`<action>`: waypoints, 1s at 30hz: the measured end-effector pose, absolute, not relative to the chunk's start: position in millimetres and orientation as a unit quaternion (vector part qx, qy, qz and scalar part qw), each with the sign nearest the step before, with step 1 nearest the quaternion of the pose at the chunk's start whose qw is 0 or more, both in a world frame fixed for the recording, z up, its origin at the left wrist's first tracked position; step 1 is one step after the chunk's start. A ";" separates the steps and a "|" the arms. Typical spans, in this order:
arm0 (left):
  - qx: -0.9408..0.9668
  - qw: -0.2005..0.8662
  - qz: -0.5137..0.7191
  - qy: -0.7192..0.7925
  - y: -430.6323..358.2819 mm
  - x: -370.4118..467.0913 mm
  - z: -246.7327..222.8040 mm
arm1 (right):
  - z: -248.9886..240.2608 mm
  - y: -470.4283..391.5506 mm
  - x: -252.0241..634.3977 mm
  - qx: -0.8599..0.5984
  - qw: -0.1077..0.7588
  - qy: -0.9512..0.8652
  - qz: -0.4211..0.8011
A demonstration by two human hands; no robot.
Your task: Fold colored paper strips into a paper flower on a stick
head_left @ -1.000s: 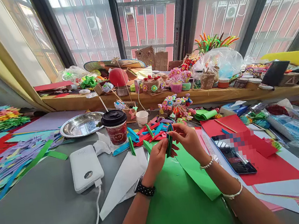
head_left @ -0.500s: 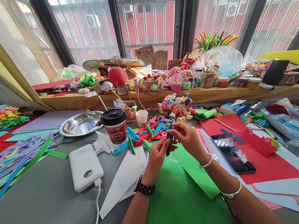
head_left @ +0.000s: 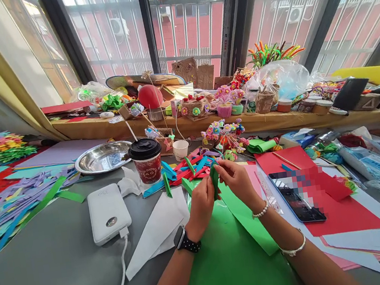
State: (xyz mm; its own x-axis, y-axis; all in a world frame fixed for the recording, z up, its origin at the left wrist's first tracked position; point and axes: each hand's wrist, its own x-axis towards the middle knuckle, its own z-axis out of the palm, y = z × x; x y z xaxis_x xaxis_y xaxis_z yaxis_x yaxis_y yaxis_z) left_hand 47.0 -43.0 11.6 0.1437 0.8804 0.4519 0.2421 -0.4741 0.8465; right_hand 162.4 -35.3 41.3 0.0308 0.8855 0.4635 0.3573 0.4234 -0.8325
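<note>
My left hand point(head_left: 201, 202) grips a folded green paper strip point(head_left: 215, 183) between thumb and fingers. On its other side, my right hand point(head_left: 234, 176) pinches the strip's upper edge. Both hands are held above a green sheet point(head_left: 223, 255) on the table. Just behind them lies a pile of red and blue folded paper strips point(head_left: 197, 167). A green folded strip point(head_left: 166, 185) stands to the left, on white paper point(head_left: 156, 232). Under my right wrist, a lighter green sheet point(head_left: 248, 221) lies at an angle.
A lidded paper cup point(head_left: 146, 163), a metal plate point(head_left: 103, 155) and a white power bank point(head_left: 110, 213) with a cable stand at left. On the right a phone point(head_left: 297, 198) lies on red paper point(head_left: 348, 214). Craft flowers point(head_left: 224, 135) stand at the back, below a crowded ledge point(head_left: 188, 131).
My left hand has turned, so its back and the watch face show more. The green strip now shows a broader, brighter side. My right hand still pinches its upper edge.
</note>
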 end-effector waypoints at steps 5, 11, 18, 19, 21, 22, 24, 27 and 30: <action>0.665 0.356 0.511 0.412 -43.3 47.3 11.4 | 42.7 -37.7 160.6 -0.487 0.535 -0.652 0.228; 0.550 0.586 0.501 0.322 -40.4 48.2 17.3 | 41.9 -35.5 162.4 -0.487 0.527 -0.655 0.237; 0.535 0.587 0.494 0.354 -34.7 52.1 7.3 | 28.3 -27.7 160.1 -0.522 0.488 -0.661 0.228; 0.542 0.572 0.496 0.364 -34.0 52.7 5.3 | 25.6 -26.6 159.2 -0.529 0.485 -0.657 0.232; 0.553 0.547 0.502 0.377 -33.0 53.4 2.3 | 20.5 -24.7 157.7 -0.541 0.487 -0.648 0.225; 0.557 0.538 0.505 0.382 -32.8 53.4 1.5 | 18.6 -24.0 157.1 -0.545 0.490 -0.646 0.216; 0.560 0.525 0.510 0.389 -33.0 52.7 1.2 | 16.5 -23.6 156.1 -0.548 0.491 -0.647 0.198; 0.558 0.513 0.514 0.401 -33.9 50.8 2.7 | 17.7 -25.3 154.5 -0.546 0.479 -0.661 0.188; 0.566 0.486 0.515 0.423 -34.8 49.3 4.3 | 20.6 -28.1 152.5 -0.547 0.469 -0.663 0.203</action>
State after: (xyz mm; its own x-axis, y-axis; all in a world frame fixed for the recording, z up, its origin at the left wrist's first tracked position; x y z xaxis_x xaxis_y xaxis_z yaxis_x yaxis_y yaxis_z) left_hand 49.3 -34.8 4.3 0.1126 0.9787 0.1716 -0.0228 -0.1701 0.9852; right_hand 152.5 -28.1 20.6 0.0374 0.9159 0.3997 0.5344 0.3197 -0.7824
